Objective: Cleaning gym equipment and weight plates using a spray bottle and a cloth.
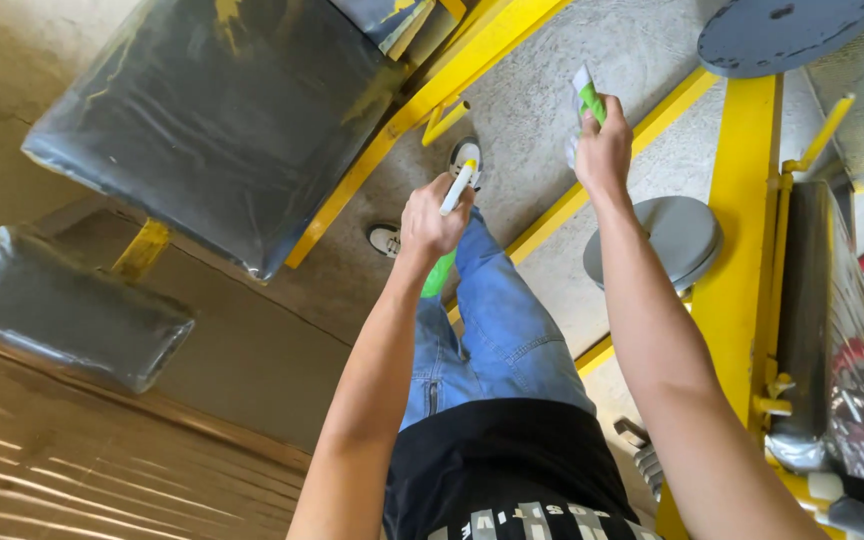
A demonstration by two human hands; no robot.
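Observation:
My left hand (430,218) is closed around a slim object with a white and yellow tip (459,186) sticking out above the fist and a green end (439,274) showing below it. My right hand (602,152) is raised farther forward and pinches a small green and white piece (586,98), which looks like a wrapper or cap. The two hands are apart, above my legs in blue jeans (497,330). My white shoes (466,155) stand on the concrete floor.
A black padded bench (212,110) wrapped in plastic sits on a yellow frame (452,70) at the left, with a smaller pad (62,305) below it. Grey weight plates (672,235) and a yellow upright (742,210) stand at the right beside another wrapped pad (837,330).

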